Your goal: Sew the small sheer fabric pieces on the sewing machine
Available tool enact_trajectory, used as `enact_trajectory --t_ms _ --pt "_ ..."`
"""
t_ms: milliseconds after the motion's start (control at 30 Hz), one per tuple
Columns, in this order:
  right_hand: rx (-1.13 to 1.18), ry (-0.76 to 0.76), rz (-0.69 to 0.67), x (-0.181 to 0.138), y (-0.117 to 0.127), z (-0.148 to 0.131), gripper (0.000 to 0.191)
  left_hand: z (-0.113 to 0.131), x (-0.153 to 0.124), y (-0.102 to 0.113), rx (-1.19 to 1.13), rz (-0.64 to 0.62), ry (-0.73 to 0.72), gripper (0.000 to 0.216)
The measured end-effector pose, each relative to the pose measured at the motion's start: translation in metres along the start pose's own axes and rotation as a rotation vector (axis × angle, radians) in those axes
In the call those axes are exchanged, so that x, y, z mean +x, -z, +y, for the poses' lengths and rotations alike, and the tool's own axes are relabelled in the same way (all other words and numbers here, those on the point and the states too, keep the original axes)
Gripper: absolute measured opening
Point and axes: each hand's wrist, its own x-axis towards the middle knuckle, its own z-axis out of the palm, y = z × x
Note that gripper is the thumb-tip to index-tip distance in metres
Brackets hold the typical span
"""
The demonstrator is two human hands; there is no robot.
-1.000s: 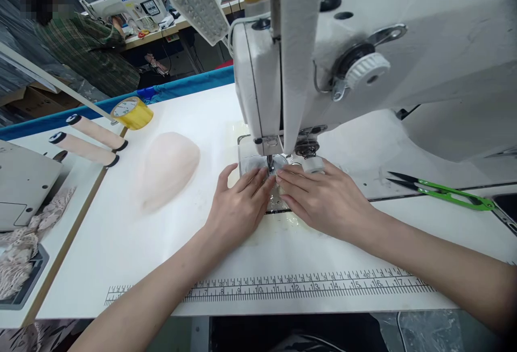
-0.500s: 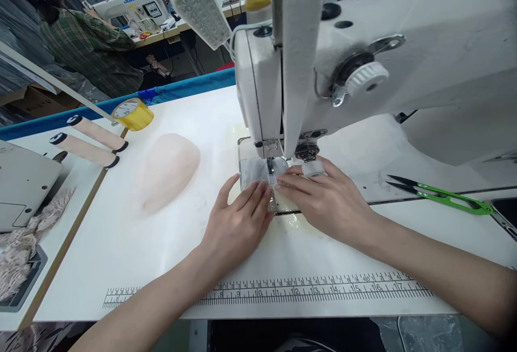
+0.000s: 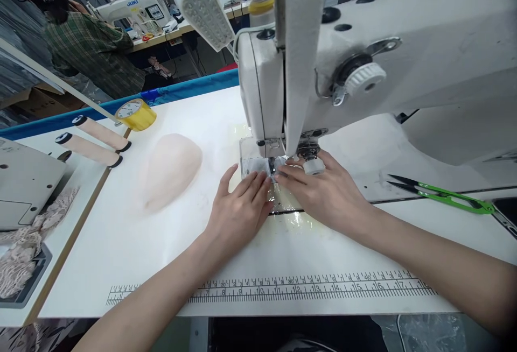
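A white sewing machine (image 3: 262,93) stands before me, its presser foot (image 3: 272,164) lowered at the needle plate (image 3: 278,205). Thin, see-through whitish material (image 3: 258,164) lies around the foot; its outline is hard to make out. My left hand (image 3: 238,204) rests palm down just left of the foot, fingers stretched out with their tips on that material. To the right of the foot, my right hand (image 3: 329,193) also lies flat, fingers pointing left. Its forefinger is partly hidden behind a small white knob (image 3: 314,167) on the machine.
On the left of the white table (image 3: 161,255) lies a sheer beige fabric piece (image 3: 173,171). Yellow tape (image 3: 136,114) and two thread spools (image 3: 89,149) sit beyond it. Green-handled thread snips (image 3: 448,196) are at right. A person (image 3: 89,50) sits at another machine behind.
Both hands stay beside the presser foot, with small finger shifts; my right fingertips are a little closer to the foot. The view has shifted slightly. The person behind has raised a hand.
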Motion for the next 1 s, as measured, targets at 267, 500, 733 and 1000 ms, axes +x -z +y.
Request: enact_trajectory --t_ms 267,500,733,1000 --pt "0.007 -0.015 0.001 0.002 0.004 0.004 0.031 -0.007 0.003 -0.006 -0.012 -0.002 0.033 0.031" --pt "0.022 -0.042 0.018 0.002 0.008 0.003 0.031 -0.011 0.004 -0.007 -0.053 -0.04 0.076 0.038" --pt "0.044 -0.056 0.064 0.002 0.008 0.009 0.029 -0.025 -0.002 -0.009 -0.071 -0.021 0.216 0.028" --pt "0.607 -0.087 -0.088 0.005 0.018 -0.007 0.053 -0.047 -0.001 0.05 -0.483 -0.313 0.325 0.024"
